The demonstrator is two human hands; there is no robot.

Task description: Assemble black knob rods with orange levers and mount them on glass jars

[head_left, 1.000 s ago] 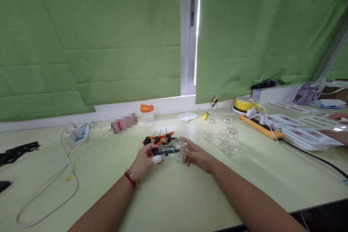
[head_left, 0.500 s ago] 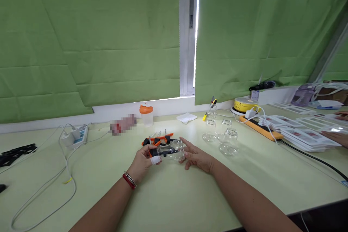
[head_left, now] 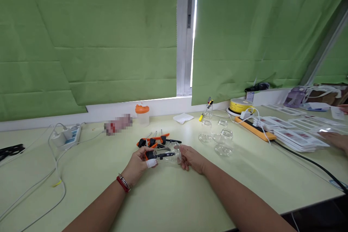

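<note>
A clear glass bottle (head_left: 171, 152) lies on its side just above the pale green table, between my two hands. My left hand (head_left: 138, 164), with a white bandage on the thumb and a red bracelet at the wrist, is closed round an orange and black screwdriver (head_left: 157, 155) whose shaft points into the bottle's mouth. My right hand (head_left: 191, 158) grips the bottle's base with curled fingers. Just behind lie several more orange and black screwdrivers (head_left: 153, 140).
Three empty glass bottles (head_left: 216, 137) stand to the right. An orange-lidded jar (head_left: 143, 114), a white tissue (head_left: 183, 117), a power strip with cables (head_left: 66, 136), a yellow round box (head_left: 240, 105) and stacks of cards (head_left: 296, 134) sit around. Another person's hand (head_left: 335, 139) is at the far right.
My right hand spread its fingers off the bottle half a second ago and has closed on its base again. The view has drifted slightly right and up.
</note>
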